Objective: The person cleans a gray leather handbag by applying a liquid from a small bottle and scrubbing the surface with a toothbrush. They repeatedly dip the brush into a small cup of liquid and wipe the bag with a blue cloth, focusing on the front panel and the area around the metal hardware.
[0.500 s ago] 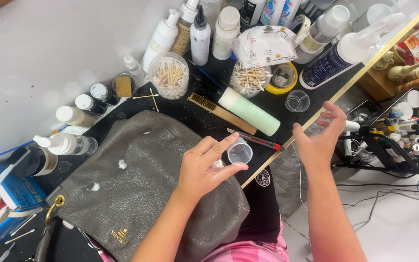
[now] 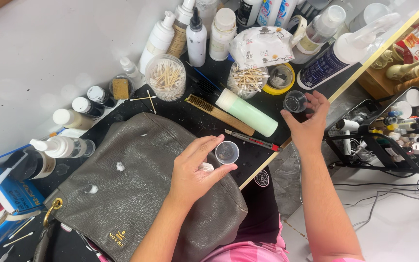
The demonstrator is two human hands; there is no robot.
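Observation:
A grey leather handbag lies on the black worktop with small white foam spots on it. My left hand rests on the bag's right side, fingers around a small clear plastic cup, with a bit of white material under the palm. My right hand is stretched to the table's right edge, fingertips on a second small clear cup standing beside a yellow-rimmed tape roll.
Behind the bag lie a wooden brush, a pale green tube and a red-handled knife. Jars of cotton swabs, pump and spray bottles crowd the back. A black wire rack with small bottles stands right of the table.
My right hand has moved forward from the table edge and reached the second clear cup. My left hand has stayed on the bag with its cup.

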